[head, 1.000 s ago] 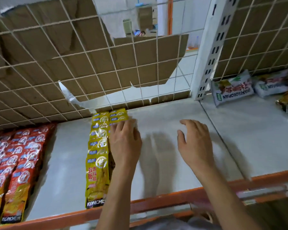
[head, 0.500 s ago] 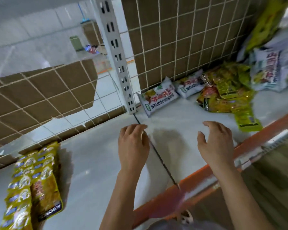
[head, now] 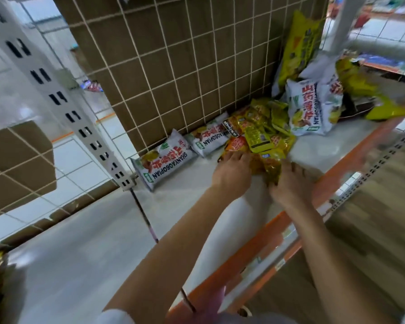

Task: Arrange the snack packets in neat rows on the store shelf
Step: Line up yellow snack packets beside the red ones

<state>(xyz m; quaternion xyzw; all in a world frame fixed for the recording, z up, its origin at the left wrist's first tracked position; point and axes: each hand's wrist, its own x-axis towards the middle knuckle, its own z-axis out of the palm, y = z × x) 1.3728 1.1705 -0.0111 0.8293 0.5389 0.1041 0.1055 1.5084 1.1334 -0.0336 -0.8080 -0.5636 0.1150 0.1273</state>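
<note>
Head view. Loose heap of small yellow and orange foil snack packets [head: 262,139] lying at back of pale shelf board [head: 150,206].

Left hand [head: 232,176]: fingers fairly straight, laid on heap's near edge. Right hand [head: 290,185]: touching a yellow packet, grip impossible to tell.

Risks, as judged:
- slick foil sliding, packets spilling over orange front rail [head: 337,174]
- tall yellow bag [head: 297,43] leaning on grid, toppling if heap dragged

Readable: "SHANYAOBOPIAN" on flat white pillow packets [head: 166,162]. Small packets' print too blurred.

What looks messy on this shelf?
The small yellow and orange packets lie in a jumbled heap by the wire grid, overlapping at all angles instead of in rows. The left hand and right hand touch its near edge. Beyond it, big white bags slump against each other, and a tall yellow bag leans on the grid.
</note>
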